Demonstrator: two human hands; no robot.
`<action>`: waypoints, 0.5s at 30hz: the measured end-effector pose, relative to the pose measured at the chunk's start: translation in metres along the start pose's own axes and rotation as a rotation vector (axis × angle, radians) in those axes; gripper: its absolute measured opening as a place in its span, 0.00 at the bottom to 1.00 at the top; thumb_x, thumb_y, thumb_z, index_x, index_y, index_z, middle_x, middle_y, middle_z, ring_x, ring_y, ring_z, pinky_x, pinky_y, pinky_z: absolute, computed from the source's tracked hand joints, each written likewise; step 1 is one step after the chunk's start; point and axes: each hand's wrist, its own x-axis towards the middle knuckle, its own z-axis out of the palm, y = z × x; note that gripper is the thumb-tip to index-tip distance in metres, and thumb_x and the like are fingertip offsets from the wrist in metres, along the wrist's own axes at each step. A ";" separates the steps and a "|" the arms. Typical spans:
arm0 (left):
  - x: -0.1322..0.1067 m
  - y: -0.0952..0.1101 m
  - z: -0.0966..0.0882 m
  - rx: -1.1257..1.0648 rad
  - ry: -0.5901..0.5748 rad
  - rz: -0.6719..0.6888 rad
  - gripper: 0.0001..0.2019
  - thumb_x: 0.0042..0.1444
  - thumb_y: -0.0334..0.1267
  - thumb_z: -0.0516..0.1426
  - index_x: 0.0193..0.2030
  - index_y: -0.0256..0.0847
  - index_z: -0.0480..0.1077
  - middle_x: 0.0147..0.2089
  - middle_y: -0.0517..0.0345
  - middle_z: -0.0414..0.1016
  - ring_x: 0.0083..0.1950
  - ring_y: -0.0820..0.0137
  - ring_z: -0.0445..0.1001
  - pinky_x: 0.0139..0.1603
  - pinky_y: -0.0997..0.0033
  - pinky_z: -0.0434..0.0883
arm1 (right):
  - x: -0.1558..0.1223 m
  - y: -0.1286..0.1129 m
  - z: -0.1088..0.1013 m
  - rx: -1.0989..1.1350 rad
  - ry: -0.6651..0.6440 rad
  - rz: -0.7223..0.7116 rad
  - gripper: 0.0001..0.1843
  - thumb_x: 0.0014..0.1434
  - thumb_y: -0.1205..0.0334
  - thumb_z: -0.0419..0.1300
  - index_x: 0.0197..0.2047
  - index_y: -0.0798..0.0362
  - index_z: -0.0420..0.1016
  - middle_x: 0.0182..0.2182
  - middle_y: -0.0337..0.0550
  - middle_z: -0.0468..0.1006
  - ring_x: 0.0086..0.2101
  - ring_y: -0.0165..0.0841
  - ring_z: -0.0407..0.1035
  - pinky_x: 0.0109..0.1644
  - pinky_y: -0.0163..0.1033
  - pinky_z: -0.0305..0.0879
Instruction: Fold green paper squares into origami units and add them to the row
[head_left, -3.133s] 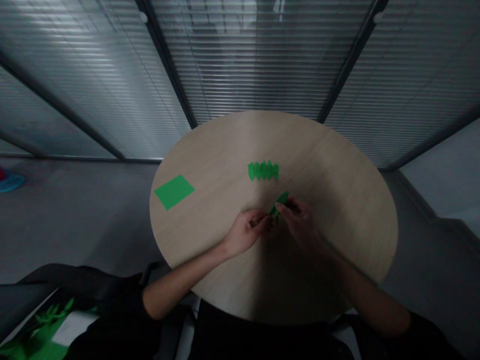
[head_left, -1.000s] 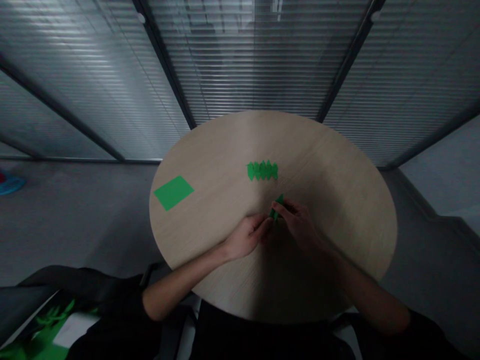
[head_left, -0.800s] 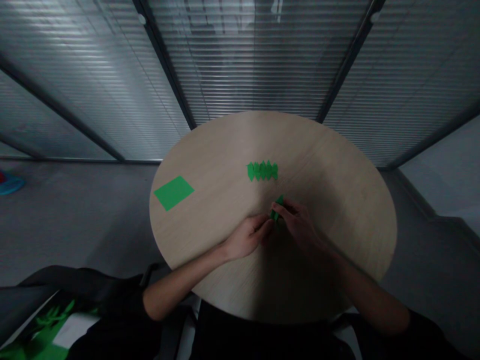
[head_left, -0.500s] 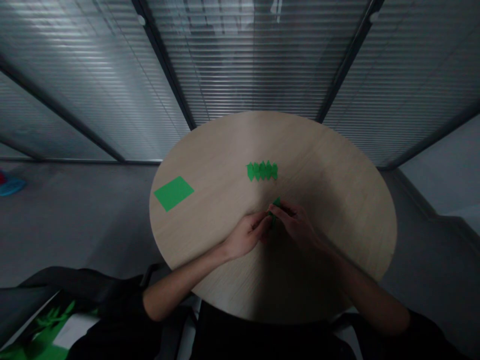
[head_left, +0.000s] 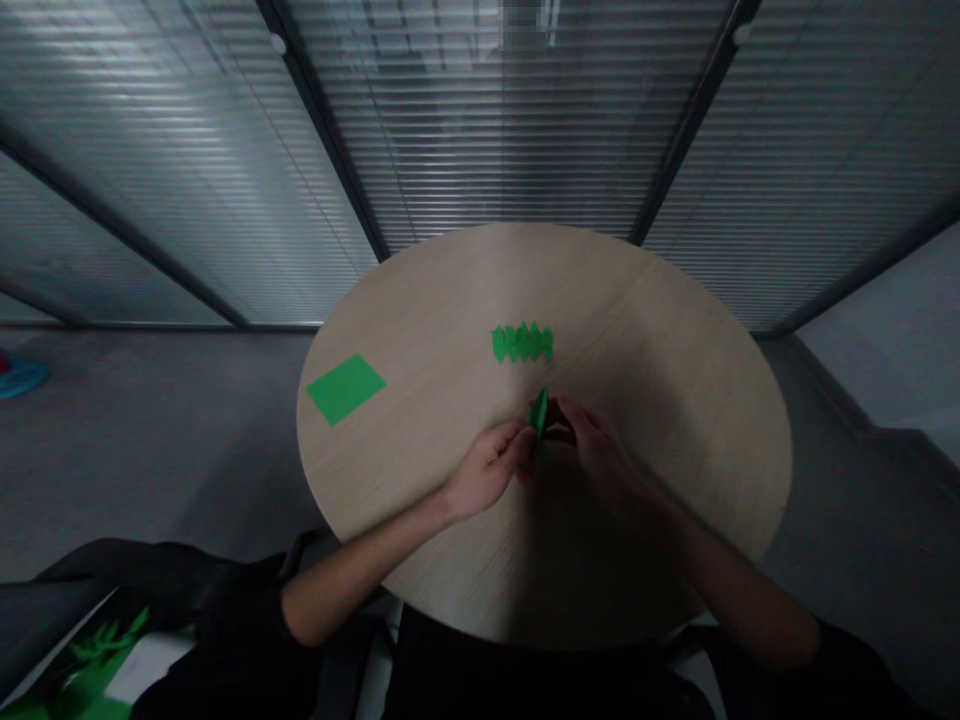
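Observation:
A small folded piece of green paper (head_left: 539,410) stands on edge above the table's middle. My left hand (head_left: 487,468) pinches its lower left side between thumb and fingers. At its right side is my right hand (head_left: 598,450), thumb and fingers parted, with fingertips close to the paper; whether they touch it I cannot tell. Beyond both hands, several folded green paper pieces (head_left: 523,343) lie side by side in a row with pointed ends. A flat green paper sheet (head_left: 346,389) rests on the left of the table.
The round wooden table (head_left: 450,280) stands against glass partitions with blinds (head_left: 510,150). At the lower left, a bag or container (head_left: 52,610) holds green pieces and a white item (head_left: 146,668). A blue object (head_left: 22,375) lies on the floor at far left.
My right thumb and fingers have parted and drawn back from the folded green paper. The paper now shows more of its face, held in my left hand.

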 end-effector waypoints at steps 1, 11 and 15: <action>0.000 0.000 -0.001 -0.046 0.002 -0.016 0.24 0.69 0.57 0.50 0.32 0.37 0.66 0.26 0.60 0.70 0.25 0.74 0.71 0.27 0.73 0.70 | -0.001 -0.001 0.000 0.015 -0.020 -0.007 0.22 0.65 0.40 0.56 0.36 0.50 0.78 0.32 0.42 0.80 0.35 0.36 0.77 0.46 0.44 0.74; 0.000 0.002 -0.002 -0.100 0.032 -0.025 0.24 0.67 0.60 0.52 0.35 0.37 0.67 0.27 0.59 0.72 0.27 0.73 0.74 0.30 0.72 0.74 | -0.003 -0.008 -0.001 -0.078 0.008 -0.048 0.13 0.58 0.50 0.65 0.37 0.51 0.79 0.34 0.43 0.82 0.35 0.36 0.77 0.41 0.42 0.76; -0.002 0.005 -0.001 0.022 0.277 0.092 0.16 0.66 0.51 0.58 0.38 0.39 0.64 0.28 0.63 0.69 0.27 0.76 0.71 0.29 0.76 0.71 | -0.002 -0.006 -0.001 -0.119 0.053 -0.060 0.12 0.57 0.51 0.66 0.37 0.51 0.79 0.33 0.43 0.82 0.33 0.35 0.76 0.38 0.40 0.74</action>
